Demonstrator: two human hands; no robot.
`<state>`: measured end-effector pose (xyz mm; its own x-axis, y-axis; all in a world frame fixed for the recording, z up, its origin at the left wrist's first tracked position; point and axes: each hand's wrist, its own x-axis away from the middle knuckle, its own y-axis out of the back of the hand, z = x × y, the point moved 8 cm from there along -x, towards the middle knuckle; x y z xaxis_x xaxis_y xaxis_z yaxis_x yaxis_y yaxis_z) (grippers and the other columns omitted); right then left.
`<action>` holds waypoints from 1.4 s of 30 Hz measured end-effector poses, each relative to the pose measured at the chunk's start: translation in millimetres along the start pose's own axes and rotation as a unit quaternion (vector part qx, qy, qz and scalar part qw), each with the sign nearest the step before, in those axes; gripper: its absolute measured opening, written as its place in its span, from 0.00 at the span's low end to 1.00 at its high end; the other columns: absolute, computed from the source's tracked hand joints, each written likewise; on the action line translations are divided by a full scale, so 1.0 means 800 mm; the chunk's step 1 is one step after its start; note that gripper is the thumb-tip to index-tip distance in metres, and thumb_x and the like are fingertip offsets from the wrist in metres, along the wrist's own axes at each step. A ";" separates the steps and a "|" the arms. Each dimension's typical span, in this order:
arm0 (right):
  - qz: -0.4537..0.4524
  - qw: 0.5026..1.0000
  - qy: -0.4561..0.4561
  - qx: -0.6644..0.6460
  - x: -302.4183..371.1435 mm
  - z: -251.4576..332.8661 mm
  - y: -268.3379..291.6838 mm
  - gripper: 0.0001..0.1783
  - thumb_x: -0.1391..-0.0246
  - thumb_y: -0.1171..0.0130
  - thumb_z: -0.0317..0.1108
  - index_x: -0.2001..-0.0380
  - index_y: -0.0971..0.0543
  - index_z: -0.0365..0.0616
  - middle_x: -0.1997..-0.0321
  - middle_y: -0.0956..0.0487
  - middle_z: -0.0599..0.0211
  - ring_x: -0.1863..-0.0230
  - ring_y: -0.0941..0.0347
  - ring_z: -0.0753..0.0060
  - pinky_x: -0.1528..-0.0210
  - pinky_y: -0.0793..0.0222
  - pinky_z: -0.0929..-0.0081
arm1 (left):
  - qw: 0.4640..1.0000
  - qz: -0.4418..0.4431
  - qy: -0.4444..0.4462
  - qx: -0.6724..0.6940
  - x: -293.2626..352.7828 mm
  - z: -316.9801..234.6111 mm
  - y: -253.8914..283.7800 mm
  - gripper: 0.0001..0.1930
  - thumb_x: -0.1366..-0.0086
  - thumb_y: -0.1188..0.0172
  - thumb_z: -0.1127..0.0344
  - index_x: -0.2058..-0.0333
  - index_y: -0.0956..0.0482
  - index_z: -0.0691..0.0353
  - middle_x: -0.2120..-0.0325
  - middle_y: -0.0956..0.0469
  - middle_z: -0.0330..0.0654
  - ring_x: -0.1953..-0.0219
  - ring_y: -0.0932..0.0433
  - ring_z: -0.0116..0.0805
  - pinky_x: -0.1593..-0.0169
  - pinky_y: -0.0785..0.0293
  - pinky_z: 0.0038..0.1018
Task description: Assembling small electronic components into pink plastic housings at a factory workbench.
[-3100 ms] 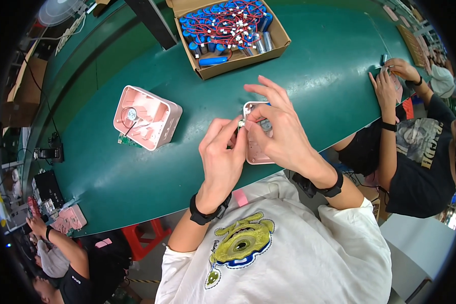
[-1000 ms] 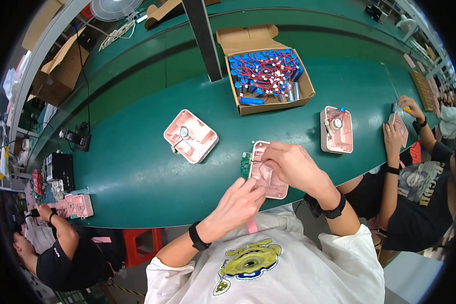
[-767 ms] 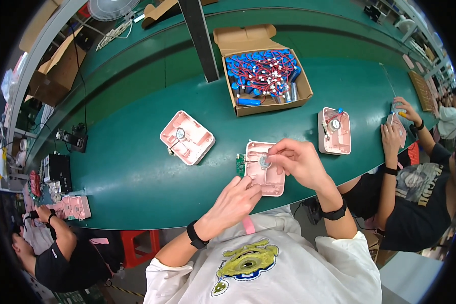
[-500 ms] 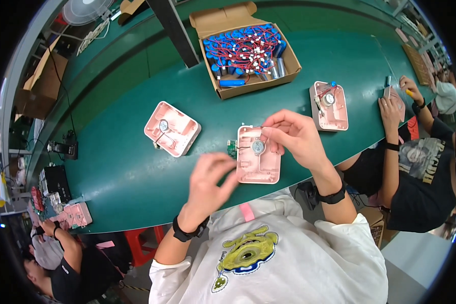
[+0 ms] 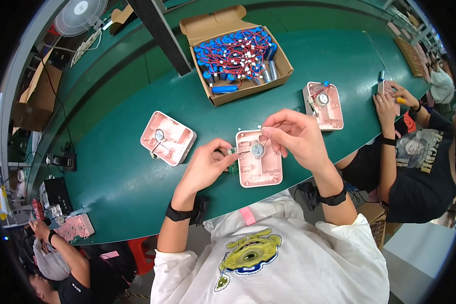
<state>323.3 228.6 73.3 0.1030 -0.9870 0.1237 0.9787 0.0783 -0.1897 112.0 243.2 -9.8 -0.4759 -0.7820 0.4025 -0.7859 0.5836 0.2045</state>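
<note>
Pink shell (image 5: 263, 180) lies hollow side up by the front edge of the green table (image 5: 111, 202), around mid-length. Left hand (image 5: 205, 162) has the green board (image 5: 233, 168) pinched, just off the shell's left edge. Right hand (image 5: 296, 139), over the shell's top right corner: thumb and finger closed, seemingly on a white plug (image 5: 260, 127), too small to be sure. Round speaker (image 5: 257, 149) sits inside the shell; dark wire (image 5: 243, 152) runs from it toward the board. From where I stand, step in hand looks like wiring. Next move seems to call for a steady board, a light fingertip hold on the plug, no tugging. Battery box (image 5: 253, 89) stands farther back.
</note>
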 end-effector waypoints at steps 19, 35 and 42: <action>-0.068 0.989 0.105 0.077 -0.025 -0.014 0.004 0.08 0.31 0.44 0.20 0.58 0.16 0.29 0.60 0.15 0.58 0.65 0.15 0.72 0.69 0.19 0.81 | 0.991 0.032 -0.032 0.123 -0.045 0.026 0.005 0.10 0.31 0.32 0.74 0.56 0.23 0.68 0.65 0.18 0.36 0.70 0.20 0.19 0.67 0.22 0.20; 0.027 0.838 0.135 0.528 -0.034 -0.063 -0.075 0.06 0.44 0.34 0.28 0.65 0.16 0.37 0.69 0.22 0.59 0.71 0.22 0.57 0.67 0.27 0.62 | 0.980 -0.108 -0.153 0.074 -0.015 0.024 0.025 0.08 0.35 0.28 0.74 0.59 0.15 0.71 0.69 0.15 0.39 0.72 0.19 0.19 0.68 0.22 0.19; 0.025 0.857 0.106 0.504 -0.035 -0.067 -0.076 0.05 0.47 0.35 0.28 0.68 0.17 0.38 0.69 0.21 0.59 0.69 0.22 0.51 0.65 0.27 0.58 | 0.965 -0.148 -0.215 -0.002 -0.003 0.003 0.026 0.09 0.37 0.28 0.75 0.60 0.14 0.71 0.69 0.15 0.43 0.73 0.16 0.25 0.69 0.20 0.22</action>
<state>251.7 243.7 28.9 0.2180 -0.9741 -0.0595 0.6416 0.0971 0.7609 96.2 256.8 -8.5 -0.3519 -0.9326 -0.0806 -0.9112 0.3216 0.2575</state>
